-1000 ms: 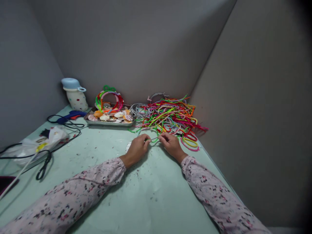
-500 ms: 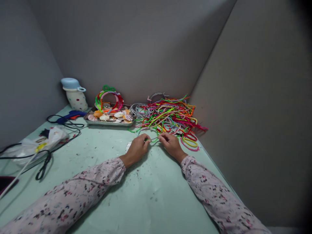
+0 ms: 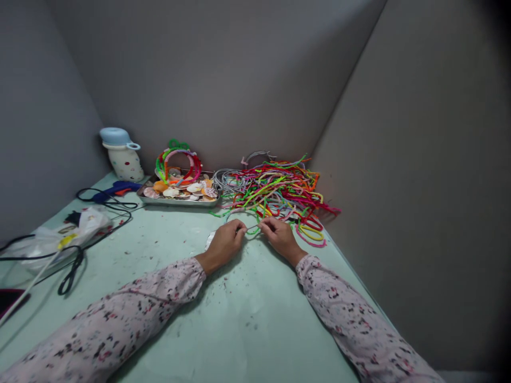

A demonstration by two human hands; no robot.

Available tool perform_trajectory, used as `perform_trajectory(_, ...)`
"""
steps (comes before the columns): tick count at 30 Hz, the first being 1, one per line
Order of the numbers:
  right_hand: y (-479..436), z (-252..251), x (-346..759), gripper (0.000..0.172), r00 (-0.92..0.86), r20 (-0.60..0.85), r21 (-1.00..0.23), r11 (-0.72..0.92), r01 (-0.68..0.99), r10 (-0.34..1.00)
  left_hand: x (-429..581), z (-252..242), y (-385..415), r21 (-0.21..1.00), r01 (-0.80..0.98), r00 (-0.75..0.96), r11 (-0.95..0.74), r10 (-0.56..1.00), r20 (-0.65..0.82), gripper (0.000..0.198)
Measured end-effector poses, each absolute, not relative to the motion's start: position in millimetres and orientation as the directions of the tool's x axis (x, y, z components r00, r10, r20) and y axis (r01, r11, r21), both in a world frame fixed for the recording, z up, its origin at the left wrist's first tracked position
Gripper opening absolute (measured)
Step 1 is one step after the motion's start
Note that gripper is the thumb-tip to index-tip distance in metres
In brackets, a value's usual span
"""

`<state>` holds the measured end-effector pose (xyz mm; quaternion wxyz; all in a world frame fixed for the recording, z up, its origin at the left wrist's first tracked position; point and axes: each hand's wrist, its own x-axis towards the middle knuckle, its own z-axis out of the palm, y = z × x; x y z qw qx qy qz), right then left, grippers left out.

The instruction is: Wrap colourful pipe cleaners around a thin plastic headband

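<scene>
Both hands pinch a thin grey wire hoop [image 3: 252,227] just in front of the heap of coloured pipe cleaners [image 3: 275,183]. My left hand [image 3: 227,239] is closed on its left side, thumb against the forefinger. On the other side my right hand [image 3: 280,239] is closed in a similar pinch, with a short stretch of wire showing between the two. Bits of green pipe cleaner show at and behind the hoop; whether they are wound on it I cannot tell. A small whitish piece [image 3: 209,240] lies partly hidden behind my left hand.
A metal tray [image 3: 178,202] of seashells, with decorated hoops [image 3: 179,159] standing in it, is at the back. Grey wire coils [image 3: 229,181] lie beside it. At left are a bottle [image 3: 124,159], a blue glue gun [image 3: 115,189], black cables and a plastic bag [image 3: 88,221].
The wire between the hands has shifted slightly, and less green shows along it now. Both hands stay in nearly the same place, still pinching.
</scene>
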<state>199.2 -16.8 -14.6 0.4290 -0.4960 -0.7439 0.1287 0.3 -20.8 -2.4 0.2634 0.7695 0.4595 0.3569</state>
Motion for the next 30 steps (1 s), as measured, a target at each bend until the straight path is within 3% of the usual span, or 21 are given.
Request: perform_trajectory(30,-16.9,-14.2,198.3,0.019,-0.134,0.511,-0.634,0.478,0.608,0.849,1.5,-2.2,-21.9,0.751,0.504,0.324,-0.426,0.900,0.293,0.019)
